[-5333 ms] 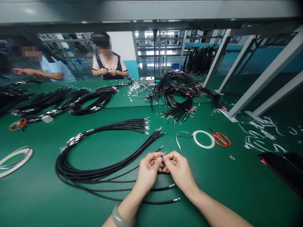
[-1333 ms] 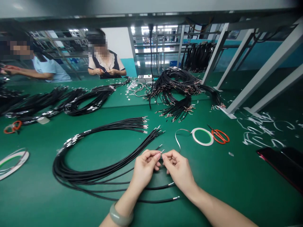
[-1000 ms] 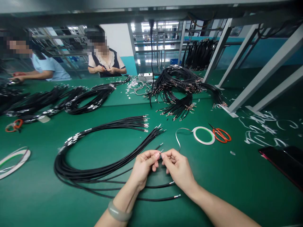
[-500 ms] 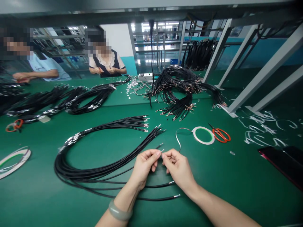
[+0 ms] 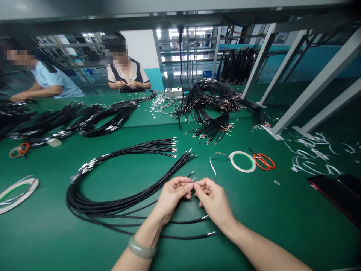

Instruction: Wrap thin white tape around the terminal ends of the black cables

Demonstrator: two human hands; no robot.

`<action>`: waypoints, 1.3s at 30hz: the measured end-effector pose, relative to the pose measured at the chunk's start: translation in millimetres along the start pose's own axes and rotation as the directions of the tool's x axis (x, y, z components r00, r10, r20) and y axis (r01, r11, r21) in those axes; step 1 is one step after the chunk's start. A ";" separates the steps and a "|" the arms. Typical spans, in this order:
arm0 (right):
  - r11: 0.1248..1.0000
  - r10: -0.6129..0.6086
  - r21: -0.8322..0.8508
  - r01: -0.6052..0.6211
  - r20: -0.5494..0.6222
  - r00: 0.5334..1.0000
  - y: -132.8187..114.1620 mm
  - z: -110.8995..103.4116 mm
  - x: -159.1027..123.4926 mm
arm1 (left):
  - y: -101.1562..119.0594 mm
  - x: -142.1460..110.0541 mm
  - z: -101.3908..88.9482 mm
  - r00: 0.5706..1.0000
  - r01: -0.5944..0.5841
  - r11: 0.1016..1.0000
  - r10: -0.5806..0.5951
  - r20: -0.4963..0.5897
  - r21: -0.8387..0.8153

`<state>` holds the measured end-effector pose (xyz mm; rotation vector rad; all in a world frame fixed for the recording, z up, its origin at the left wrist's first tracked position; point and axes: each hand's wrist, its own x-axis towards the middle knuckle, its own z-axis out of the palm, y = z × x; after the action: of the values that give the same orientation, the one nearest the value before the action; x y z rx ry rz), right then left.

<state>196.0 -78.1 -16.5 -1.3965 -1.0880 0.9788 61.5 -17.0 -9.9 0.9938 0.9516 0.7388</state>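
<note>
My left hand [image 5: 176,195], with a pale green bangle on the wrist, is closed in a pinch on the end of a black cable; its bright tip pokes out above the thumb. Fingertips almost touching it, my right hand [image 5: 211,195] pinches too. A narrow white tape strip [image 5: 212,163] runs from the tape roll [image 5: 231,162] to behind the right hand's fingers, which hide its end. The looped bundle of black cables [image 5: 93,203] lies to the left. Two loose cable ends, one of them a stripped end [image 5: 210,234], lie below the hands.
Orange-handled scissors [image 5: 263,161] touch the tape roll. Tape scraps [image 5: 313,154] and a dark phone [image 5: 335,195] lie at right, beside metal posts [image 5: 313,86]. Further cable bundles [image 5: 208,94] lie at the back. Two people sit across the table. Another tape roll [image 5: 32,188] is at left.
Both hands stay in nearly the same pinch, with small finger shifts; slightly more of the cable tip shows. Across the table, the person at far left has lowered their arms.
</note>
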 end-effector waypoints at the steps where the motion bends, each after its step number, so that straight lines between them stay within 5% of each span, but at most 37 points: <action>1: 1.000 0.002 0.001 -0.002 0.000 1.000 0.5 -0.2 -0.2 | -0.8 0.9 -0.8 1.000 0.001 1.000 0.000 -0.011 0.007; 39: 0.999 -0.043 0.025 0.041 0.055 0.998 -3.2 -3.5 0.9 | -1.4 2.0 -2.0 0.997 0.037 0.999 -0.037 0.072 0.010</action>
<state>199.3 -78.0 -13.0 -1.3288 -1.1387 1.0022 60.7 -15.0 -12.3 1.0018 0.9086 0.6637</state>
